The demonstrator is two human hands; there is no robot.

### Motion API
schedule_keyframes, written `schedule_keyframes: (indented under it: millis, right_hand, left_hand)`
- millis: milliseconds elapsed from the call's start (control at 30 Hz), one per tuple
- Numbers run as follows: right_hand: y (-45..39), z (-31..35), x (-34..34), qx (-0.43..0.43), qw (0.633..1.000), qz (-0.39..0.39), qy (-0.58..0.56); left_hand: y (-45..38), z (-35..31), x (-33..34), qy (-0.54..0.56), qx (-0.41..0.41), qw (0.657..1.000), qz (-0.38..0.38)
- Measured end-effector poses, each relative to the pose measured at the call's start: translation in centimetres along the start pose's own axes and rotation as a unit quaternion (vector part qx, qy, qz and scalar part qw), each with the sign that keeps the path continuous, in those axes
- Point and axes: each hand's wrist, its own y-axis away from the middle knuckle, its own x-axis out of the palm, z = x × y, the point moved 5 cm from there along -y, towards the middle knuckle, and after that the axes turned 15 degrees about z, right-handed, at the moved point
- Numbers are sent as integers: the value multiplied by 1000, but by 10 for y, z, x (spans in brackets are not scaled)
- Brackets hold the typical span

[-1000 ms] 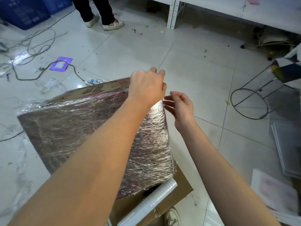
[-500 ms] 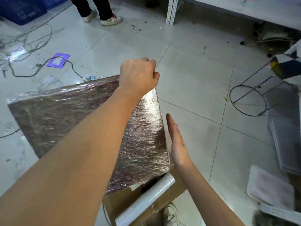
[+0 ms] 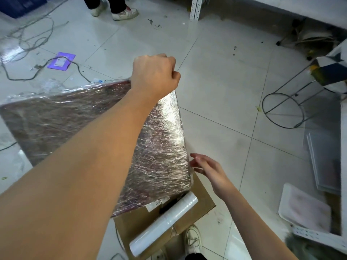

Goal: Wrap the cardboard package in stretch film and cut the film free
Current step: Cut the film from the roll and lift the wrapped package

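Note:
The flat cardboard package (image 3: pixel 161 147), covered in shiny crinkled stretch film, stands tilted on a brown box. My left hand (image 3: pixel 155 72) is closed over its far top corner and holds it up. My right hand (image 3: pixel 208 169) is open, fingers spread, just beside the package's lower right edge, fingertips close to the film. A white roll of stretch film (image 3: pixel 165 224) lies on the brown cardboard box (image 3: pixel 204 201) under the package, near my shoe.
Another person's legs and shoes (image 3: pixel 120 12) stand at the top. Cables (image 3: pixel 28 40) and a purple packet (image 3: pixel 61 60) lie on the tiled floor at left. A wire stand (image 3: pixel 283 111), white trays (image 3: pixel 304 209) and shelving sit to the right.
My right hand dropped from the package's top corner down its right edge to the lower corner. My left hand kept its hold on the top corner. The package tilted slightly toward the left.

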Motion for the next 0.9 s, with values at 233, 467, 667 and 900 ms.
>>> schedule_keyframes:
  millis: [233, 467, 667, 900]
  right_hand:
    - [0, -30, 5, 12, 997, 25, -73]
    - [-5, -45, 12, 4, 977, 17, -212]
    - [-12, -68, 24, 9, 954, -32, -298]
    - [-8, -99, 41, 112, 935, -113, -316]
  left_hand:
    - [1, 2, 0, 12, 1, 1000, -13]
    - [1, 1, 1, 3, -1, 1000, -13]
    - [3, -1, 1, -1, 4, 1000, -9]
    - [6, -4, 1, -2, 7, 1000, -11]
